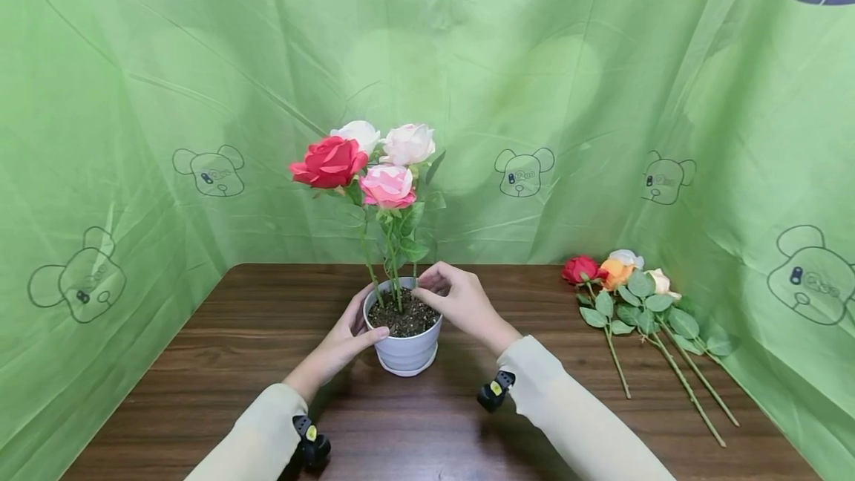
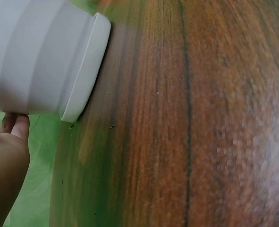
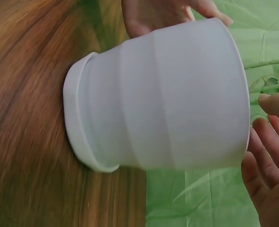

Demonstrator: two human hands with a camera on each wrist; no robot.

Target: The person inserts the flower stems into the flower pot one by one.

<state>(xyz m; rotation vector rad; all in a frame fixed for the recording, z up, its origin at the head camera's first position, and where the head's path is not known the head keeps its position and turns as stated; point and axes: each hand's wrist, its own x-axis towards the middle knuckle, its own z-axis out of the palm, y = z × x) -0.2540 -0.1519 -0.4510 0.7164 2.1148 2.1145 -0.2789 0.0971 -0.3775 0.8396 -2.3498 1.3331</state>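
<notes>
A white ribbed flower pot (image 1: 406, 355) full of dark soil (image 1: 410, 323) stands on its saucer (image 3: 75, 113). My left hand (image 1: 344, 340) grips the pot's left side, thumb over the front rim and fingers along the wall. At the right rim, my right hand (image 1: 461, 303) pinches a rose stem (image 1: 415, 271) low down, just above the soil; its other fingers (image 3: 259, 175) lie by the rim. Several artificial roses rise from the pot: a red rose (image 1: 329, 162), a white rose (image 1: 359, 133), a pale pink rose (image 1: 409, 144) and a brighter pink rose (image 1: 388, 185).
On the right of the brown wooden table (image 1: 234, 332) lie more loose roses, among them a red one (image 1: 580, 269) and an orange one (image 1: 616, 273), their long stems (image 1: 691, 392) pointing toward the front. Green printed cloth (image 1: 374, 43) hangs around the back and sides.
</notes>
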